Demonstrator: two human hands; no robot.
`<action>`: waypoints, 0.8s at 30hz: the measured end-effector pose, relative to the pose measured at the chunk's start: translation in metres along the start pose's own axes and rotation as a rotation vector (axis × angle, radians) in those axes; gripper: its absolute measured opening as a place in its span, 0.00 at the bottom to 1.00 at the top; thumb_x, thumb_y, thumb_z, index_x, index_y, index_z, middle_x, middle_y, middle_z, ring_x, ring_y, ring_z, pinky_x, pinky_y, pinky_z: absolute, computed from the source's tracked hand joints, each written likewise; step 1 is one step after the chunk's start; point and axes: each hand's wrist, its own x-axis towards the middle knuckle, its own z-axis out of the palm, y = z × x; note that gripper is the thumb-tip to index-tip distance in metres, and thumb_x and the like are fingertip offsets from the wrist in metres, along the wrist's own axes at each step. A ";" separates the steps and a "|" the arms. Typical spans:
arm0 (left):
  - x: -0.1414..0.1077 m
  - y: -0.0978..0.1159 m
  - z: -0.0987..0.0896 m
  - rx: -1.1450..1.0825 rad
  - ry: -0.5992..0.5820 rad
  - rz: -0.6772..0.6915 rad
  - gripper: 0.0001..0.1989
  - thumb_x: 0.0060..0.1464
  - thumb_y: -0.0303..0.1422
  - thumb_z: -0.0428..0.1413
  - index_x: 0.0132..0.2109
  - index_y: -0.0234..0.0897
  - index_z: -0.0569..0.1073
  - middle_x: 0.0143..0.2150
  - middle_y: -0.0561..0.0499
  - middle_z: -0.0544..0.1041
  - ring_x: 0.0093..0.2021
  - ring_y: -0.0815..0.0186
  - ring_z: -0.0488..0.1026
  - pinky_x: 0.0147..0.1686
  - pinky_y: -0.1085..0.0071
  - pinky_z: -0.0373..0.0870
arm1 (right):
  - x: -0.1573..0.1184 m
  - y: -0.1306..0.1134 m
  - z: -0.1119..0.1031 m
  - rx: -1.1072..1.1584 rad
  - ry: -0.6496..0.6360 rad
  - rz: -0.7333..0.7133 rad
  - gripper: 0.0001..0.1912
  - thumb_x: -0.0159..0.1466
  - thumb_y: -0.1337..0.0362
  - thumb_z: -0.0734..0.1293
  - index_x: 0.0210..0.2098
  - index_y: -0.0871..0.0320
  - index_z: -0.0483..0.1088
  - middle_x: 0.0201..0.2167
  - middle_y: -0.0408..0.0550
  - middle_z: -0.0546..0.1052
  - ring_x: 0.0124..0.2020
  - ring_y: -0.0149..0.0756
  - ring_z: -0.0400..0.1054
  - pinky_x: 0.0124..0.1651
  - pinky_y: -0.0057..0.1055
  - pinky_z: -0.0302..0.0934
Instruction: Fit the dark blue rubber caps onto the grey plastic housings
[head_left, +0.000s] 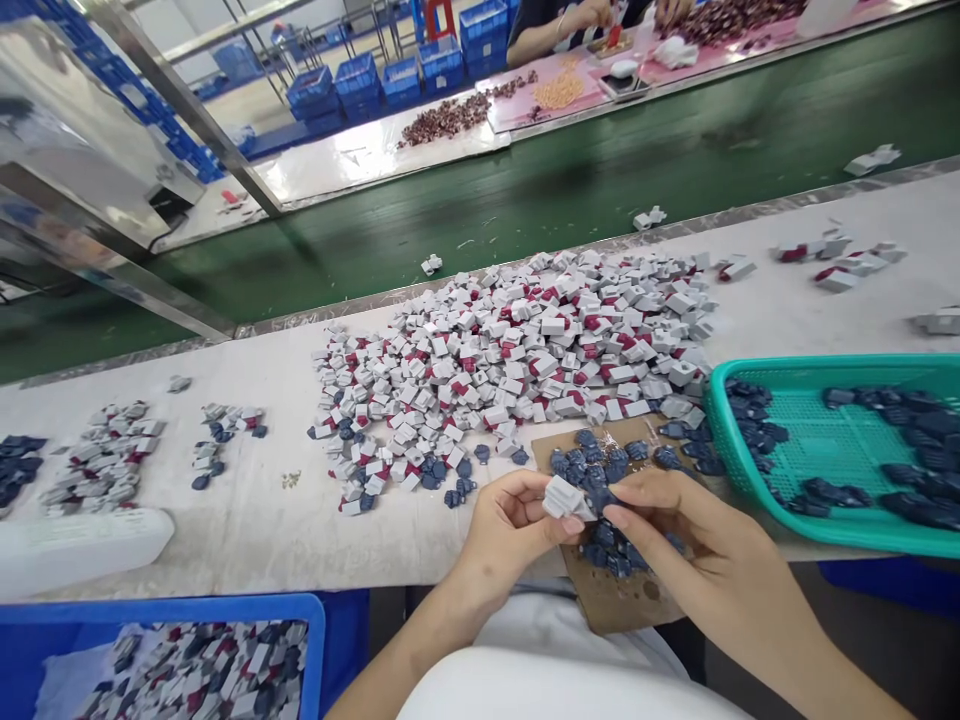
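My left hand is closed around a light grey plastic piece, pinched between thumb and fingers. Against its right side sits a small dark blue plastic piece, gripped by the thumb and forefinger of my right hand. The two pieces touch; whether they are joined I cannot tell. Below them, loose dark blue pieces lie on a brown cardboard sheet at the table edge. Just beyond my hands spreads a large pile of grey and dark red pieces.
A green basket with dark blue parts stands at right. A blue bin of mixed pieces is at lower left, near a white rounded object. Across the green conveyor belt, a co-worker's hands are over a pink surface.
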 end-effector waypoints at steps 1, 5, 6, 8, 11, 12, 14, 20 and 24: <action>0.000 0.000 0.001 -0.010 0.006 -0.005 0.16 0.32 0.28 0.76 0.29 0.32 0.79 0.26 0.54 0.82 0.24 0.76 0.75 0.26 0.83 0.75 | 0.000 0.000 -0.001 0.000 -0.008 -0.011 0.05 0.70 0.64 0.63 0.37 0.54 0.68 0.31 0.41 0.77 0.30 0.31 0.75 0.28 0.20 0.68; 0.000 0.002 0.002 -0.017 0.021 0.012 0.18 0.25 0.24 0.77 0.26 0.32 0.78 0.25 0.55 0.82 0.24 0.76 0.76 0.28 0.84 0.74 | -0.001 0.001 -0.005 0.002 -0.077 -0.054 0.04 0.70 0.67 0.62 0.37 0.54 0.67 0.33 0.43 0.77 0.31 0.31 0.74 0.30 0.22 0.66; 0.000 0.002 0.002 -0.005 0.022 0.019 0.19 0.24 0.24 0.77 0.26 0.32 0.78 0.25 0.55 0.82 0.25 0.76 0.77 0.29 0.84 0.74 | 0.000 0.001 -0.007 0.009 -0.122 -0.058 0.05 0.70 0.67 0.61 0.36 0.55 0.66 0.32 0.43 0.76 0.31 0.31 0.73 0.30 0.23 0.65; -0.002 0.002 0.001 0.026 0.021 0.025 0.18 0.25 0.24 0.77 0.27 0.33 0.79 0.26 0.55 0.83 0.26 0.76 0.77 0.30 0.85 0.74 | 0.003 0.000 -0.010 0.024 -0.219 -0.055 0.07 0.71 0.68 0.60 0.36 0.55 0.65 0.30 0.43 0.73 0.29 0.30 0.70 0.29 0.23 0.64; -0.005 0.001 0.000 0.072 0.009 0.004 0.17 0.28 0.26 0.76 0.28 0.33 0.79 0.26 0.55 0.83 0.26 0.77 0.77 0.30 0.86 0.73 | 0.010 0.000 -0.015 0.061 -0.347 -0.035 0.09 0.71 0.68 0.58 0.33 0.56 0.64 0.27 0.41 0.70 0.26 0.28 0.67 0.27 0.23 0.61; -0.006 0.000 0.000 0.083 0.007 -0.002 0.17 0.28 0.26 0.76 0.28 0.33 0.79 0.26 0.55 0.83 0.26 0.77 0.78 0.30 0.86 0.73 | 0.012 0.001 -0.016 0.080 -0.368 -0.026 0.10 0.71 0.68 0.58 0.32 0.56 0.64 0.26 0.40 0.70 0.25 0.27 0.66 0.26 0.23 0.60; -0.007 -0.002 0.000 0.083 0.007 0.006 0.16 0.30 0.27 0.76 0.28 0.33 0.78 0.27 0.55 0.83 0.27 0.76 0.78 0.30 0.85 0.74 | 0.012 0.002 -0.016 0.121 -0.373 0.005 0.11 0.71 0.68 0.59 0.32 0.56 0.65 0.26 0.40 0.70 0.25 0.27 0.66 0.26 0.23 0.59; -0.005 -0.009 0.002 0.025 0.043 0.093 0.16 0.32 0.26 0.76 0.28 0.34 0.78 0.27 0.56 0.83 0.27 0.77 0.78 0.31 0.86 0.73 | 0.003 0.009 0.000 0.191 -0.284 0.097 0.12 0.71 0.65 0.60 0.31 0.57 0.67 0.28 0.44 0.72 0.28 0.30 0.68 0.29 0.25 0.60; -0.002 -0.009 -0.002 0.044 0.066 0.058 0.18 0.28 0.28 0.77 0.28 0.33 0.77 0.26 0.56 0.82 0.26 0.76 0.77 0.30 0.84 0.74 | 0.006 0.014 0.002 0.277 -0.319 0.179 0.13 0.70 0.60 0.61 0.31 0.57 0.70 0.28 0.44 0.74 0.25 0.29 0.66 0.26 0.24 0.60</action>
